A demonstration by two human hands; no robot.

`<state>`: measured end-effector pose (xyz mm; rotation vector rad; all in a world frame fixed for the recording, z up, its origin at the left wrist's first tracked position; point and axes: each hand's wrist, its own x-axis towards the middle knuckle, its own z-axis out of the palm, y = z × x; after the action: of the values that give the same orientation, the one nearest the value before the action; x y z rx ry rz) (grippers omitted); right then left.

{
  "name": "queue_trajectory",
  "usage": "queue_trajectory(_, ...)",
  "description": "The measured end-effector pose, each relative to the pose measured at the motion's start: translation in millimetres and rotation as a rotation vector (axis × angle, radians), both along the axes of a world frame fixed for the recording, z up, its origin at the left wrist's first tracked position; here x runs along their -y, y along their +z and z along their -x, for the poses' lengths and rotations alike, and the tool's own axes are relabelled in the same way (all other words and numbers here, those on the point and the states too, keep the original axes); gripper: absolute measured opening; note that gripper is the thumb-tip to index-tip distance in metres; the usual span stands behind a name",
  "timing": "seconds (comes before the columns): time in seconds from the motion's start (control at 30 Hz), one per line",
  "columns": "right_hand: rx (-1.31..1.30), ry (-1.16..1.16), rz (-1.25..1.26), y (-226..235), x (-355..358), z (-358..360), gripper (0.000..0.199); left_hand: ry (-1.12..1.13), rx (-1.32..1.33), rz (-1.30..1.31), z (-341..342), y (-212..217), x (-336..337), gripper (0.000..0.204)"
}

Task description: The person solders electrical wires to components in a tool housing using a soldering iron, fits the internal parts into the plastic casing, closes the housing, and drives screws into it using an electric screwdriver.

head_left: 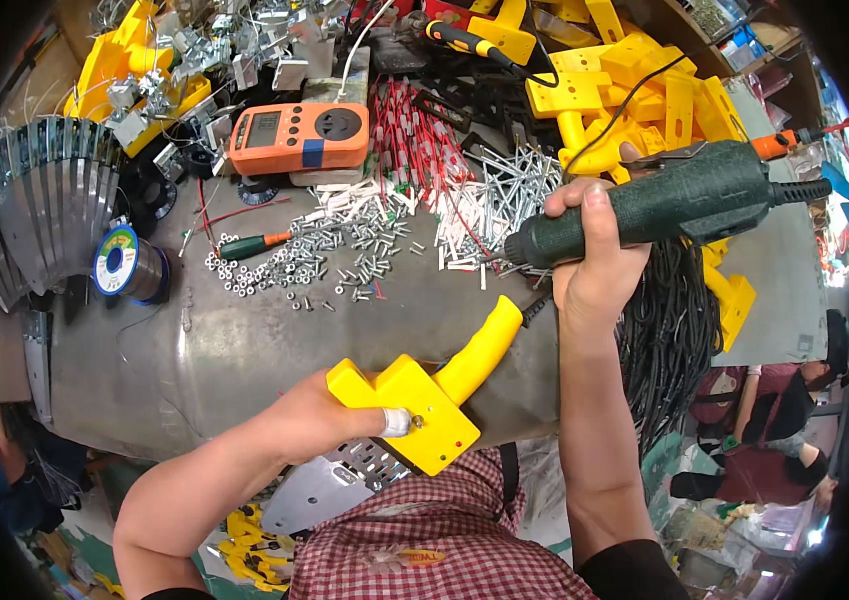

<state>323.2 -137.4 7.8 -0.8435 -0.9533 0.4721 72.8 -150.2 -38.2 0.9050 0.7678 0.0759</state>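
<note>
My left hand [309, 418] is closed around a yellow plastic tool housing [434, 405], held over the bench's near edge. A perforated metal plate [314, 495] extends from the housing toward my checked apron. White tape wraps the left thumb, which presses beside a screw on the housing's face. A black cord sleeve comes out of the handle's upper end. In my right hand [599, 240] is a dark green electric screwdriver [684, 195], held nearly level above the bench with its black nose pointing left. The nose is apart from the housing.
Screws and small nuts [344, 245] lie across the bench with a green-handled screwdriver [254, 245]. Behind them stands an orange multimeter [299, 138]. A solder spool [131, 265] and metal plates [34, 210] are at left. Yellow housings [634, 90] and black cords [672, 335] crowd the right.
</note>
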Motion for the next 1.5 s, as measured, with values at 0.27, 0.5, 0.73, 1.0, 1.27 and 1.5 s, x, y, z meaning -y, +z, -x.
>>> queue_trajectory(0.27,-0.013,-0.069,-0.019,-11,-5,-8,0.056,-0.061,0.006,0.001,0,1,-4,0.044)
queue_trajectory(0.5,0.010,-0.087,0.007,-10,4,-15,0.055,-0.038,0.018,0.007,1,-5,-1,0.039)
queue_trajectory(0.73,0.007,-0.146,0.001,-4,13,-30,0.052,-0.010,0.029,0.054,1,0,-1,0.041)
queue_trajectory(1.0,0.035,-0.164,-0.042,-12,7,-32,0.053,-0.021,0.013,0.063,1,1,-1,0.042)
queue_trajectory(1.27,0.086,-0.174,-0.024,-18,0,-27,0.055,-0.034,-0.020,0.048,1,5,-2,0.040)
queue_trajectory(1.5,0.101,-0.134,0.012,-19,-4,-26,0.058,-0.032,-0.003,0.069,0,6,-2,0.043)
